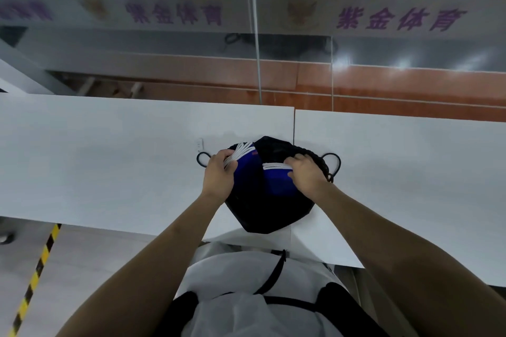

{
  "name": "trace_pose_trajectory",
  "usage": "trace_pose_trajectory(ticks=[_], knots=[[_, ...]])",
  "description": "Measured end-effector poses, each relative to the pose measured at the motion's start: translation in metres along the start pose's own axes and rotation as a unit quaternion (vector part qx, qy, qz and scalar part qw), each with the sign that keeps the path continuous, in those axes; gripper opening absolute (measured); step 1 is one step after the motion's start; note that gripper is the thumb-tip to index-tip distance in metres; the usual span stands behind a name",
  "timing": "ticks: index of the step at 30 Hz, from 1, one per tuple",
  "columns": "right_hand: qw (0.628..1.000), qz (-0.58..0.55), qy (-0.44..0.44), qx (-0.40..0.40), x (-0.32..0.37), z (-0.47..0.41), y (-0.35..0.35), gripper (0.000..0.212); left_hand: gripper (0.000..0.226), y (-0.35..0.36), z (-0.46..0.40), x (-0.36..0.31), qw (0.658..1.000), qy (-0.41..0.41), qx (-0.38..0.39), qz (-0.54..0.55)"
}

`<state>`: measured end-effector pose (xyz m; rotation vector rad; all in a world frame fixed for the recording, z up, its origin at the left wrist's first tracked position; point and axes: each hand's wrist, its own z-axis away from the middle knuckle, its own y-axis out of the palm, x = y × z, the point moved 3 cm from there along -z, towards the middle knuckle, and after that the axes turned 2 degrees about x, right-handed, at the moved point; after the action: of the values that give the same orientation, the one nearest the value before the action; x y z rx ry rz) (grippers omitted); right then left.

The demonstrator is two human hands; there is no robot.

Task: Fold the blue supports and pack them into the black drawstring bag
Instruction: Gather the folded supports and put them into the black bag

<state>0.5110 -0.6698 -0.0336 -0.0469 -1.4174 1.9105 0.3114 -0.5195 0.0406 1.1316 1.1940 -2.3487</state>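
The black drawstring bag (269, 213) lies on the white table (109, 161) near its front edge, mouth facing away from me. Two folded blue supports with white edge strips sit in the mouth. My left hand (219, 176) grips the left blue support (247, 169) at its white strips. My right hand (306, 175) grips the right blue support (276, 182) together with the bag's rim. Cord loops stick out at the left (202, 159) and right (332, 162) of the bag.
A seam (293, 123) splits the table top just behind the bag. Behind the table runs a glass partition with a printed strip (273, 15) and a wooden ledge. Yellow-black tape (35, 279) marks the floor at the left.
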Motion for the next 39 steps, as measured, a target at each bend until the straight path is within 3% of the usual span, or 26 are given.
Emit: trace_pose_trajectory(ticks=[4, 8, 10, 13, 19, 21, 23, 27, 31, 39], knots=[[0.999, -0.002, 0.022, -0.03, 0.007, 0.003, -0.003, 0.048, 0.031, -0.003, -0.004, -0.001, 0.999, 0.024, 0.015, -0.016], [0.979, -0.184, -0.023, -0.088, 0.03, 0.015, -0.021, 0.057, 0.032, -0.006, -0.009, -0.005, 0.996, 0.07, 0.019, -0.041], [0.967, -0.222, -0.059, -0.108, 0.044, 0.02, -0.029, 0.063, 0.032, -0.008, -0.011, -0.009, 0.993, 0.096, 0.018, -0.066], [0.941, -0.323, -0.06, -0.076, 0.064, 0.021, -0.036, 0.072, 0.031, -0.008, -0.014, -0.015, 0.989, 0.119, 0.032, -0.077], [0.934, -0.345, -0.044, -0.076, 0.076, 0.022, -0.034, 0.042, 0.03, -0.009, -0.019, -0.007, 0.988, 0.125, 0.063, -0.06], [0.934, -0.344, -0.019, -0.088, 0.073, 0.023, -0.03, 0.036, 0.035, -0.016, -0.024, 0.005, 0.991, 0.086, 0.03, -0.099], [0.936, -0.339, 0.008, -0.097, 0.067, 0.024, -0.024, 0.034, 0.049, -0.025, -0.031, 0.021, 0.994, -0.008, 0.002, -0.113], [0.922, -0.371, 0.066, -0.095, 0.061, 0.026, -0.012, 0.033, 0.058, -0.025, -0.036, 0.043, 0.991, -0.121, 0.047, -0.044], [0.906, -0.395, 0.111, -0.101, 0.064, 0.026, -0.002, 0.035, 0.026, -0.022, -0.033, 0.042, 0.993, -0.107, 0.036, -0.04], [0.887, -0.419, 0.16, -0.106, 0.072, 0.012, 0.007, 0.031, 0.016, -0.03, -0.018, 0.022, 0.995, -0.069, 0.016, 0.07]])
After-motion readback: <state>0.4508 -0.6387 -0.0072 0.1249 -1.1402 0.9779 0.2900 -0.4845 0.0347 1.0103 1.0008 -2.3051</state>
